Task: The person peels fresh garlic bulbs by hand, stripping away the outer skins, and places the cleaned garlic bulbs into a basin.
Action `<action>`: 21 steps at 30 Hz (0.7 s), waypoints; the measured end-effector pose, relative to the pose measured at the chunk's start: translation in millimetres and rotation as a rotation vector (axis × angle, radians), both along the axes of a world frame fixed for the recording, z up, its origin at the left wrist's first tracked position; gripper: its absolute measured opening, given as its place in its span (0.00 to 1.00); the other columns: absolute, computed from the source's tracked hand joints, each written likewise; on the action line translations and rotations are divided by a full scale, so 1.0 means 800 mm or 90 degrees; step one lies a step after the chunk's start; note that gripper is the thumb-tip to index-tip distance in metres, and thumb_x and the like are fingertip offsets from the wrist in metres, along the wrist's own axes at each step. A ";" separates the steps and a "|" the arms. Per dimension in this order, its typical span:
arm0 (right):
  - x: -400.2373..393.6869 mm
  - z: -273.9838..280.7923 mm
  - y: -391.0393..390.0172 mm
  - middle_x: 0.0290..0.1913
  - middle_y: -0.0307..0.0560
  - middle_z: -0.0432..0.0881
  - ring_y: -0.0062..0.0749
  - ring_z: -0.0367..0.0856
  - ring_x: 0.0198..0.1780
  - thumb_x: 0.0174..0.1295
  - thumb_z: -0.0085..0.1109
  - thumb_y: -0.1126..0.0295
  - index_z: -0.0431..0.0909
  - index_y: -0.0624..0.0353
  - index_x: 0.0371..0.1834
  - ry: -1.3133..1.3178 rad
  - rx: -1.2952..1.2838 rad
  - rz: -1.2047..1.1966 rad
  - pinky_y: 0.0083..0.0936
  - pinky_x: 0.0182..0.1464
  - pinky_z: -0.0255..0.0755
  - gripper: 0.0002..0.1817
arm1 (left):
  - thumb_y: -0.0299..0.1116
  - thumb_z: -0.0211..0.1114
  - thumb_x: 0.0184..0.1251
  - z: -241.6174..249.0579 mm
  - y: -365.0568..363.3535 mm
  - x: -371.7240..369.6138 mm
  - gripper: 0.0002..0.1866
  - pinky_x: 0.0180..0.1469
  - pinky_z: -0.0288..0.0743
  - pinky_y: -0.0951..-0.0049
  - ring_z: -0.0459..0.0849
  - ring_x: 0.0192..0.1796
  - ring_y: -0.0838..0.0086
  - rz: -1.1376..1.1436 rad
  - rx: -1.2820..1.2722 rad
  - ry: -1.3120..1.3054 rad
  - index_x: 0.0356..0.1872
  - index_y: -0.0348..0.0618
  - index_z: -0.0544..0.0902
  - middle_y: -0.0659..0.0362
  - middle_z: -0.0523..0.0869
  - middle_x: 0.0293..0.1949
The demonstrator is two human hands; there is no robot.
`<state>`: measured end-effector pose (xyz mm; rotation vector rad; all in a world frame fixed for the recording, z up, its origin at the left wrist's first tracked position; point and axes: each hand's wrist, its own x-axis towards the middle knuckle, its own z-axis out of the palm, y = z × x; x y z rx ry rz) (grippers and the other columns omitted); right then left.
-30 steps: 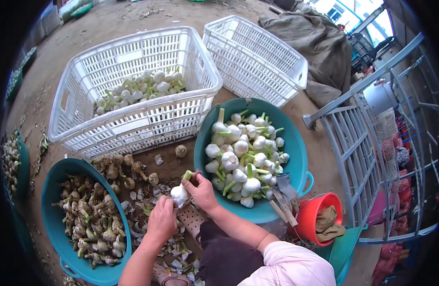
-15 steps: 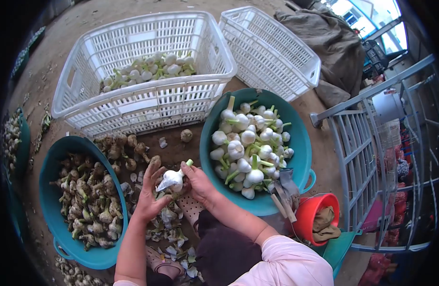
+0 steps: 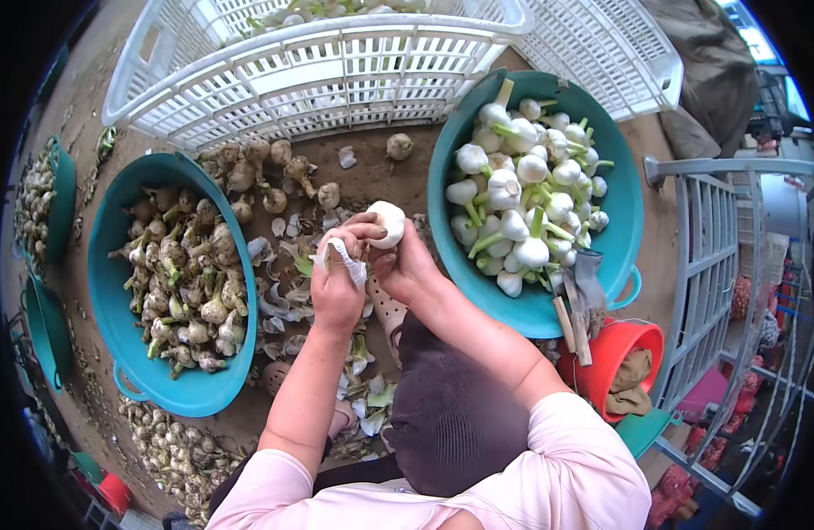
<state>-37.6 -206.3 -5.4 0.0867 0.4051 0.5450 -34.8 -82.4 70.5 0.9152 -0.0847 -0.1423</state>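
Observation:
My right hand (image 3: 405,265) holds a white garlic bulb (image 3: 388,222) above the ground between two teal basins. My left hand (image 3: 336,283) pinches a strip of peeled garlic skin (image 3: 345,257) that still hangs from the bulb. The teal basin (image 3: 626,221) on the right is piled with clean white bulbs with green stems. The teal basin (image 3: 116,291) on the left holds dirty, unpeeled garlic. Loose skins (image 3: 283,305) and several unpeeled bulbs (image 3: 275,177) lie on the ground under and beyond my hands.
A white slatted crate (image 3: 319,71) with peeled garlic stands ahead, a second white crate (image 3: 619,53) to its right. A red bucket (image 3: 614,353) with a cloth sits at the right beside a grey metal frame (image 3: 716,256). More garlic lies at the left edge.
The view has tilted down and closer. My left hand, open beside the bulb half a second ago, now grips a strip of skin and pulls it off; the bulb has turned in my right hand.

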 end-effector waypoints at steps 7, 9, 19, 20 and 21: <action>0.009 0.076 -0.068 0.41 0.36 0.77 0.24 0.74 0.43 0.64 0.55 0.47 0.74 0.53 0.49 -0.206 0.073 -0.347 0.17 0.39 0.72 0.22 | 0.53 0.54 0.67 -0.040 0.093 0.018 0.25 0.48 0.73 0.62 0.81 0.45 0.55 -0.378 1.132 -0.001 0.47 0.38 0.76 0.46 0.83 0.41; 0.015 0.103 -0.085 0.49 0.36 0.78 0.29 0.74 0.51 0.63 0.54 0.45 0.73 0.52 0.54 -0.214 -0.107 -0.324 0.21 0.42 0.72 0.26 | 0.51 0.62 0.61 -0.069 0.112 0.013 0.29 0.50 0.74 0.60 0.79 0.49 0.51 -0.434 1.268 -0.037 0.56 0.40 0.75 0.44 0.81 0.46; 0.014 0.056 -0.011 0.33 0.33 0.76 0.15 0.72 0.33 0.70 0.53 0.61 0.78 0.58 0.47 -0.227 -0.773 0.040 0.15 0.36 0.68 0.13 | 0.32 0.69 0.54 -0.207 0.061 0.121 0.24 0.49 0.75 0.57 0.78 0.50 0.48 -0.067 1.087 -0.110 0.54 0.42 0.75 0.46 0.74 0.52; 0.016 0.055 -0.014 0.32 0.32 0.76 0.15 0.72 0.32 0.69 0.54 0.62 0.78 0.58 0.48 -0.182 -0.771 0.030 0.15 0.36 0.68 0.13 | 0.33 0.70 0.52 -0.225 0.064 0.122 0.24 0.49 0.75 0.57 0.78 0.50 0.48 -0.041 1.055 -0.131 0.52 0.41 0.76 0.46 0.75 0.51; 0.015 0.050 -0.015 0.31 0.31 0.76 0.14 0.71 0.32 0.68 0.56 0.63 0.79 0.59 0.49 -0.135 -0.768 0.015 0.15 0.36 0.67 0.13 | 0.33 0.72 0.50 -0.229 0.061 0.121 0.23 0.49 0.74 0.59 0.79 0.49 0.50 -0.037 0.958 -0.069 0.49 0.39 0.77 0.46 0.77 0.48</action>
